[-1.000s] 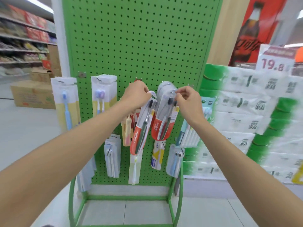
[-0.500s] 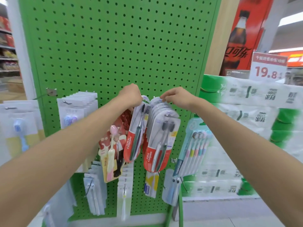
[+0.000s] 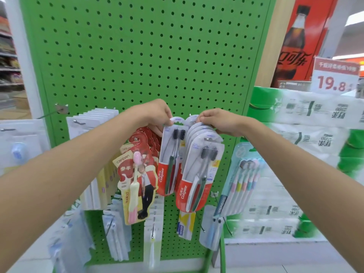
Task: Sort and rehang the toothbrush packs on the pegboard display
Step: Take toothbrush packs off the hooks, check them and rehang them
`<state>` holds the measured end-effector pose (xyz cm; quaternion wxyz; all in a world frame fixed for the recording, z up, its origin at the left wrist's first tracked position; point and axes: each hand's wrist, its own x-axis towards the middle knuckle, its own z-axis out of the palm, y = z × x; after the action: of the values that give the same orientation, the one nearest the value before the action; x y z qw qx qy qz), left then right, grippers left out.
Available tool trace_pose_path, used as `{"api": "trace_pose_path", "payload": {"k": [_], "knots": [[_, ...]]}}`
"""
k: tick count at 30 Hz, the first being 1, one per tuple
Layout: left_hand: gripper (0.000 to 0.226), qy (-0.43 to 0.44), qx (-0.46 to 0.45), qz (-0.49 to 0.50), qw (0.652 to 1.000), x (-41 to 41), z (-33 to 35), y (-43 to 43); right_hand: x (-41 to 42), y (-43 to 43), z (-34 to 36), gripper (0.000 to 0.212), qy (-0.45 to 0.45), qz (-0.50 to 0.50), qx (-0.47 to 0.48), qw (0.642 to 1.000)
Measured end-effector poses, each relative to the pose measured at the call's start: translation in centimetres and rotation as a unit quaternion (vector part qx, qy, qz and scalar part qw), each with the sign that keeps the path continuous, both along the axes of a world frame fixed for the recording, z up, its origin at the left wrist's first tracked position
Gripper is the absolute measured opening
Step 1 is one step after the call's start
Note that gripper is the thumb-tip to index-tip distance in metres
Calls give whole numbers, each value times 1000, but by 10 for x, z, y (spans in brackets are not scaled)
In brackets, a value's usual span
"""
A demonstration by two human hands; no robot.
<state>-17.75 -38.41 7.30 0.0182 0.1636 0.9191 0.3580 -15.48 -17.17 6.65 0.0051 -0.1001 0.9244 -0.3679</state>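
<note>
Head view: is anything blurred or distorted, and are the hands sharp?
Head view: left hand, right hand and Colgate packs are sharp at centre; tissue packs on the right and white packs lower left are smeared; wide-angle lens bends the pegboard edges.

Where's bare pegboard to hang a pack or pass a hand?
Free: the upper pegboard above the left hand and right hand; a narrow strip between the Colgate stack and the pastel brush pack. Crowded: the row from the white packs through the Canban packs to the Colgate stack, and below.
</note>
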Motion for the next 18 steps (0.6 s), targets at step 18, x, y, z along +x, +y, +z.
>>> {"api": "trace_pose_path", "payload": {"k": [18], "knots": [[16, 10, 41, -63, 997, -9, -6, 26, -6, 9, -5, 11, 73, -73, -78, 992]]}}
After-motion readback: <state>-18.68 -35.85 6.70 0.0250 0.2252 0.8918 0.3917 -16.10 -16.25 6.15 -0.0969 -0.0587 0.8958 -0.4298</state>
